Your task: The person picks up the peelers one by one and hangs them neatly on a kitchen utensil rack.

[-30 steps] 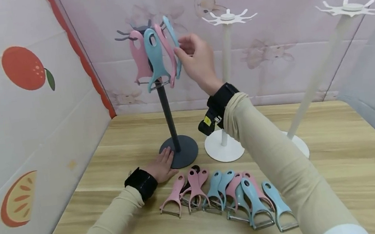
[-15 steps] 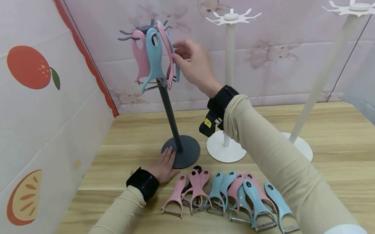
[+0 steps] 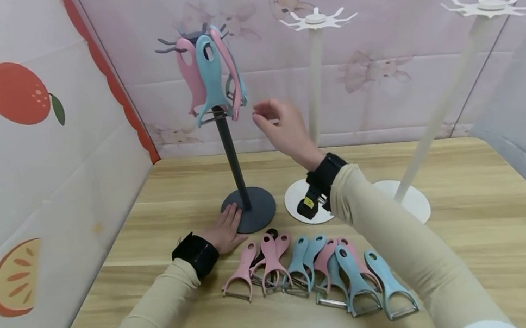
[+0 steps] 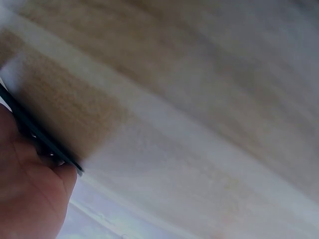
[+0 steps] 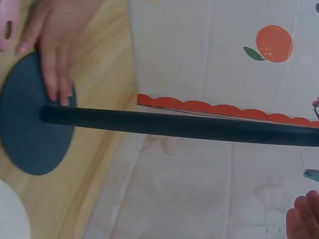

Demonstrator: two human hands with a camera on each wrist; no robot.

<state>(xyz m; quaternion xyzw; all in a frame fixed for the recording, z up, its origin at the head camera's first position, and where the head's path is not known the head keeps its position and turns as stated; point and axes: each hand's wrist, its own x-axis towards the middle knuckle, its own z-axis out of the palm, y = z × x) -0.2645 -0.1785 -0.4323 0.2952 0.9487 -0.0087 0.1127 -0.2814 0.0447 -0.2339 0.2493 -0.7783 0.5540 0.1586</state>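
dark grey hanging stand (image 3: pixel 232 151) on wooden bench (image 3: pixel 475 247), 4 pink and blue peelers (image 3: pixel 209 77) hung at top, left hand (image 3: pixel 224 233) fingers flat on its base, right hand (image 3: pixel 283 128) beside pole, fingers loosely curled, grasping nothing, peeler row (image 3: pixel 316 272) on bench in front

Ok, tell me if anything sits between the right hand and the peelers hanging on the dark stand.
Nothing visible does. The right hand is empty, just right of the hanging peelers, with only open air between them.
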